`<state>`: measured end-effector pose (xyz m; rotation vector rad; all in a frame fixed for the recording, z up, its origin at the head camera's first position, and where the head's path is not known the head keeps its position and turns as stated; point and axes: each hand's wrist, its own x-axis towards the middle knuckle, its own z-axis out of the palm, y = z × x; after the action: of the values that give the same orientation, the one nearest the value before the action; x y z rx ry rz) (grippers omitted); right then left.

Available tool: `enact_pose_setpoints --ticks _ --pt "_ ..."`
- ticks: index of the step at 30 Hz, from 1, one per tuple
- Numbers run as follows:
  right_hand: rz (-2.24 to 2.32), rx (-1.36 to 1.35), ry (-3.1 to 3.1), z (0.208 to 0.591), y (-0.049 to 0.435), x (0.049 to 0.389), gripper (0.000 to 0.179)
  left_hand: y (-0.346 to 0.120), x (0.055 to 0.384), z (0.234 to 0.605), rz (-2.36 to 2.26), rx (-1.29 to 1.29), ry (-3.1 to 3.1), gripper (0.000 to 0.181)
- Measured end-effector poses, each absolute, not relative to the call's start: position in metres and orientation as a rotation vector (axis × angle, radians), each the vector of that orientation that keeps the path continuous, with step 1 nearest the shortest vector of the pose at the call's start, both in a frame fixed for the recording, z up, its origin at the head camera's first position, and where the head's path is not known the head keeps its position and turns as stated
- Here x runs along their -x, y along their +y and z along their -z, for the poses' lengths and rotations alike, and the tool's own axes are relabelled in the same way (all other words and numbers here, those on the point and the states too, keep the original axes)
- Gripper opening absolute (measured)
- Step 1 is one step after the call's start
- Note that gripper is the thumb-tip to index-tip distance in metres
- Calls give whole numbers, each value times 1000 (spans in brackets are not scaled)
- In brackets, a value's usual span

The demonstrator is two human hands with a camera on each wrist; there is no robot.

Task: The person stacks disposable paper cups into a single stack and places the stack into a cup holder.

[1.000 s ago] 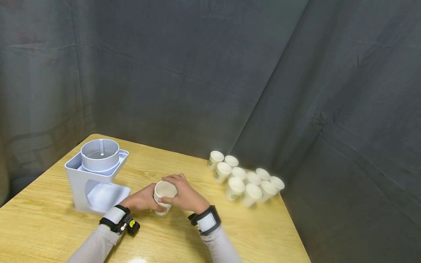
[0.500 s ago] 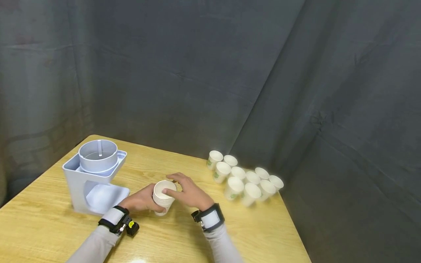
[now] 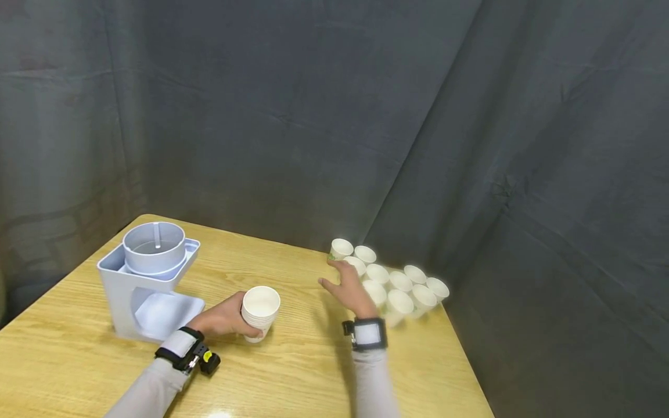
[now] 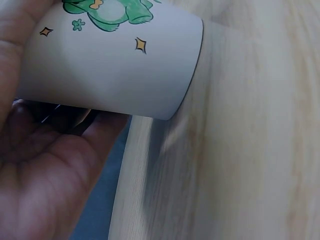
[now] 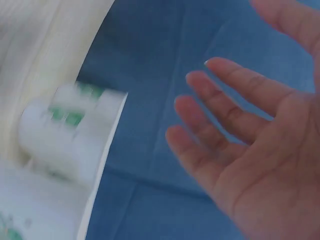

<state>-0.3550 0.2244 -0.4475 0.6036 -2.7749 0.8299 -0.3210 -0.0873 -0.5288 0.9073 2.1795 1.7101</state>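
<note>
Ten paper cups (image 3: 400, 283) near loose right fingers (image 5: 250, 89), left fingers (image 3: 251, 330) round cup stack (image 3: 259, 313), pale stand (image 3: 116, 296) alongside

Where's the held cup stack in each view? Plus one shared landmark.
Head: cup stack just left of lower centre, in the left hand.
Left wrist: upper left, printed side showing, base end toward the right.
Right wrist: not in it; the white cups at left are the separate group.
Landmark: wooden tabletop; right side in left wrist, upper left in right wrist.
</note>
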Motion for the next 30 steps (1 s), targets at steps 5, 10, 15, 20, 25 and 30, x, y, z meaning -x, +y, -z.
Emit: enact_pose_setpoints --ticks 5,10,15,20,25,30 --pt "-825 -414 -2830 453 259 360 63 -87 321 529 -1689 -915 2197 67" --pt "-834 -275 -2883 454 279 358 68 -88 322 528 -1661 -924 2235 67" --pt "-734 -235 -2956 459 292 359 69 -87 321 528 -1666 -922 2235 67" --pt "-702 -255 -3007 461 298 360 66 -87 321 528 -1668 -920 2233 67" --pt "-702 -248 -3028 460 300 360 67 -87 322 529 -1672 -907 2231 68" --pt "-700 -221 -3032 460 301 359 70 -87 322 529 -1671 -899 2231 68"
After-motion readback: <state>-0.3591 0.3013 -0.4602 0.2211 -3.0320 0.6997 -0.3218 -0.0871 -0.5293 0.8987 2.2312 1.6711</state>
